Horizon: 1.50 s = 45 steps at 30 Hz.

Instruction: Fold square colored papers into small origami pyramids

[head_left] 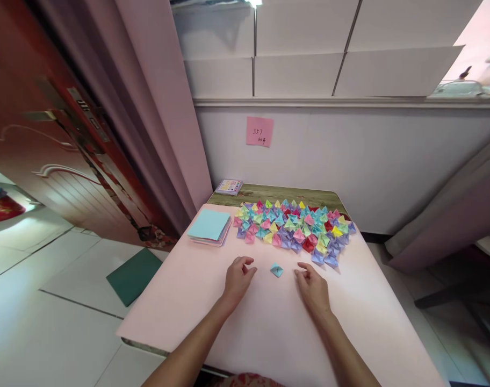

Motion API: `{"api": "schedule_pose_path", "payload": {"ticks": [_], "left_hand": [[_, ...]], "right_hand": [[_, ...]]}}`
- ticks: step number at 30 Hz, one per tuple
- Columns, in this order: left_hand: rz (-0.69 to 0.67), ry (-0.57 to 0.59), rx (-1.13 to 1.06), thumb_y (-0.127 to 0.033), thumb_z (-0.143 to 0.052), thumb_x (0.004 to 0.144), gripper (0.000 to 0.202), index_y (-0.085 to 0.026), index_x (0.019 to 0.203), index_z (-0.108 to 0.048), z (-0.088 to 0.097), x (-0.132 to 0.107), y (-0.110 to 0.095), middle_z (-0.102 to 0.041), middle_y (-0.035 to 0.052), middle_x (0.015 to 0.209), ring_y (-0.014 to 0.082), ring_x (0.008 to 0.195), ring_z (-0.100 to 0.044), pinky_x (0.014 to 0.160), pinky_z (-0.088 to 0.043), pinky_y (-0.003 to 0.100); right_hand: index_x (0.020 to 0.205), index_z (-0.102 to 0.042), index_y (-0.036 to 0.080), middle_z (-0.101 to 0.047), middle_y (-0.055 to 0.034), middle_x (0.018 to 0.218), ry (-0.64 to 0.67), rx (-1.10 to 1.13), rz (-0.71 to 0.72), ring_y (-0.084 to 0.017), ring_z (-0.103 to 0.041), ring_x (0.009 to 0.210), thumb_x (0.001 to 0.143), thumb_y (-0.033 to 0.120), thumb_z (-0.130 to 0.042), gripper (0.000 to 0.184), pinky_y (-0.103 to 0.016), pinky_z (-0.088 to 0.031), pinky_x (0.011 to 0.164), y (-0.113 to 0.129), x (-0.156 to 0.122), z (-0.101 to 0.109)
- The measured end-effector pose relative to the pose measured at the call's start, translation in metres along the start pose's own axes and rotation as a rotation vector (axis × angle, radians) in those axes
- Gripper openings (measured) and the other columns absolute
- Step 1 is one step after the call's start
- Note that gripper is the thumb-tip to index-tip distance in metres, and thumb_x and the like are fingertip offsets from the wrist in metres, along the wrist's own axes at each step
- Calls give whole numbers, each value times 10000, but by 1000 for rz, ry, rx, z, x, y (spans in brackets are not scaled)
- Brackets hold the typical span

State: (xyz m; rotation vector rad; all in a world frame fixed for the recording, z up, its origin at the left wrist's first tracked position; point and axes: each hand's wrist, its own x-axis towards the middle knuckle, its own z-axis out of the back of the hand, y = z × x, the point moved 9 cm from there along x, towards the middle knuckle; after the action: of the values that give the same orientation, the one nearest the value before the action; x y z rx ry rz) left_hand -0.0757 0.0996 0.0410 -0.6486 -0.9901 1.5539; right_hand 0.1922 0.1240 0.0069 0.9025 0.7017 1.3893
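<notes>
A small light-blue folded paper piece (276, 270) lies on the pink tabletop (265, 322), between my two hands and touching neither. My left hand (239, 277) rests to its left, fingers curved with a gap between thumb and fingertips, holding nothing. To its right is my right hand (312, 286), likewise curved, with thumb and fingers apart and nothing in them. Beyond the hands, many folded paper pieces (287, 228) in several colours stand close together. A stack of square paper sheets (209, 224), light blue on top, lies at the back left.
A packet of paper (229, 186) sits on the bare wooden strip (285, 193) by the wall. A pink note (259, 131) with handwriting is stuck to the wall. On the floor left of the table lies a dark green flat sheet (134, 275). An open red door (67, 123) stands at left.
</notes>
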Motion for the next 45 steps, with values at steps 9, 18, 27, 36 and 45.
{"api": "schedule_pose_path", "payload": {"ticks": [9, 18, 27, 36, 45], "left_hand": [[-277, 164, -13, -120, -601, 743, 152, -185, 856, -680, -52, 15, -26, -619, 24, 848, 137, 721, -545, 708, -449, 262], [-291, 260, 55, -133, -621, 768, 76, -188, 775, -673, -77, 16, -21, -663, 27, 770, 180, 792, -565, 768, -435, 298], [-252, 302, 30, -137, -576, 794, 115, -190, 839, -668, -60, 11, -11, -662, 24, 805, 162, 763, -583, 734, -459, 272], [-450, 407, 86, -22, -487, 789, 332, -226, 922, -712, -68, 3, -21, -674, 38, 876, 175, 872, -588, 816, -456, 295], [-471, 414, 267, -47, -523, 742, 212, -181, 861, -637, -68, 1, -33, -633, 36, 859, 179, 864, -560, 807, -428, 279]], "right_hand": [[937, -717, 177, -701, -87, 936, 53, 96, 135, -173, -617, 630, 808, 456, -563, 344, -313, -511, 650, 30, 7, -23], [778, -716, 203, -694, -65, 839, 92, 42, 146, -180, -609, 610, 788, 415, -584, 249, -312, -490, 643, 26, 12, -42], [755, -618, 194, -651, -35, 692, 98, 34, 140, -178, -597, 599, 840, 355, -501, 217, -275, -447, 593, 26, 1, -33], [952, -632, 210, -662, -37, 857, 143, -64, 332, -175, -618, 741, 824, 171, -447, 229, -280, -461, 712, 39, -4, -36], [931, -683, 221, -670, -23, 898, 212, -212, 373, -161, -637, 827, 781, 115, -466, 283, -250, -452, 771, 47, 0, -40]]}}
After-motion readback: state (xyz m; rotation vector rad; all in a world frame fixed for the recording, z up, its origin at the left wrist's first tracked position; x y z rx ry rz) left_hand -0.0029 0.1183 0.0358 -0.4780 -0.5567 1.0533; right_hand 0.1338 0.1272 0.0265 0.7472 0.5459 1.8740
